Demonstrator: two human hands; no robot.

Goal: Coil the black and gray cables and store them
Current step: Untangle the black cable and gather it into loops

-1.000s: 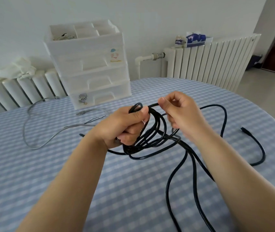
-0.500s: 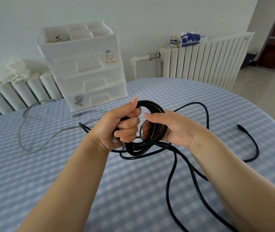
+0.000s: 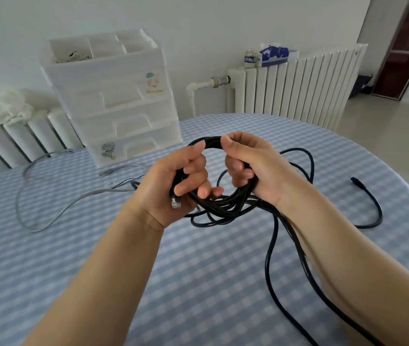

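Checked table (image 3: 198, 283); white drawer unit (image 3: 113, 101) at its far edge; black cable (image 3: 223, 203), coiled above the table, left hand (image 3: 173, 186) and right hand (image 3: 251, 168) fingers curled round opposite sides; gray cable (image 3: 49, 216) loose, left.

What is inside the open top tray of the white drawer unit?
The white drawer unit has top compartments; the left one holds a small dark-and-light tangle, too small to identify. The others look empty, though their walls hide the bottoms.
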